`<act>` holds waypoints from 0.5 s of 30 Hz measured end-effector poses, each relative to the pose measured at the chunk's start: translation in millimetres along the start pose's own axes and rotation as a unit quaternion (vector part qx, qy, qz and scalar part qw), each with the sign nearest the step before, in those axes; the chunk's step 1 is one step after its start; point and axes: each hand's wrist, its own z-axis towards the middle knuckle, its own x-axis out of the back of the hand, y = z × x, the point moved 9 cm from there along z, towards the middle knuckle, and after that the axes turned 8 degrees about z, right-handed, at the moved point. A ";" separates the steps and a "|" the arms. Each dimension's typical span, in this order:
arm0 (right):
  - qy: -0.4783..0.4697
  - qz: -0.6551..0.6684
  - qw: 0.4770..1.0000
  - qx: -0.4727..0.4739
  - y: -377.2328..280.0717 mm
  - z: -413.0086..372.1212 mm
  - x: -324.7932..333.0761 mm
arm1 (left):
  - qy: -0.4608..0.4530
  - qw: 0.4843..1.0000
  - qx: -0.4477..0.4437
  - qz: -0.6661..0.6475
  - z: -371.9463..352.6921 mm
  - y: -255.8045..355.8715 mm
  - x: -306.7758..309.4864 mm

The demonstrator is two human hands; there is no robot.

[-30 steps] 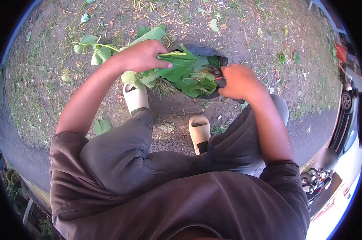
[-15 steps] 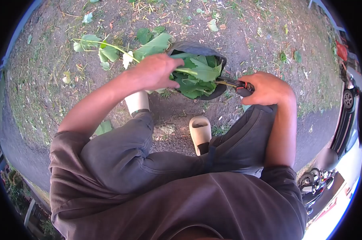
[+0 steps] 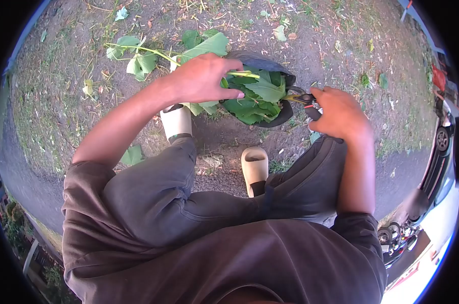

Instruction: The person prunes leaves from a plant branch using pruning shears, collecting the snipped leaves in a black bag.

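A long green leafy stem (image 3: 157, 52) runs under my left hand (image 3: 203, 78), and its cut-looking end sticks out past the index finger. My left hand is closed on this stem, thumb held apart below. Several large green leaves (image 3: 255, 105) fill a dark bag (image 3: 257, 60) lying on the ground just beyond my feet. At the bag's right rim, my right hand (image 3: 342, 112) grips pruning shears (image 3: 304, 99) with black and red handles. The blades point left toward the leaves and look parted.
Two beige slides (image 3: 254, 164) are on my feet, on either side of a dirt patch. Loose leaves (image 3: 133, 155) and dry clippings lie scattered over the ground (image 3: 331, 66). Farther right are a parked car (image 3: 434, 162) and a motorcycle (image 3: 399, 240).
My left hand has moved right with the stem, whose end now shows above the leaves. The shears have shifted slightly up and right, and their blades look wider apart.
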 end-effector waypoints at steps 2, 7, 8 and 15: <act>0.030 -0.009 0.999 0.037 -13.6 8.1 -10.9 | 0.005 1.000 -0.014 -0.004 2.0 1.3 -5.9; 0.013 -0.026 0.996 0.080 -58.8 30.5 -46.6 | 0.008 0.999 -0.044 0.012 6.0 5.0 -5.9; -0.019 -0.035 0.996 0.083 -62.5 35.9 -61.0 | -0.046 0.999 -0.012 -0.008 5.4 3.3 -6.3; -0.084 -0.014 0.995 0.059 -57.7 36.6 -44.7 | -0.080 0.981 -0.042 -0.170 5.0 -10.1 -18.4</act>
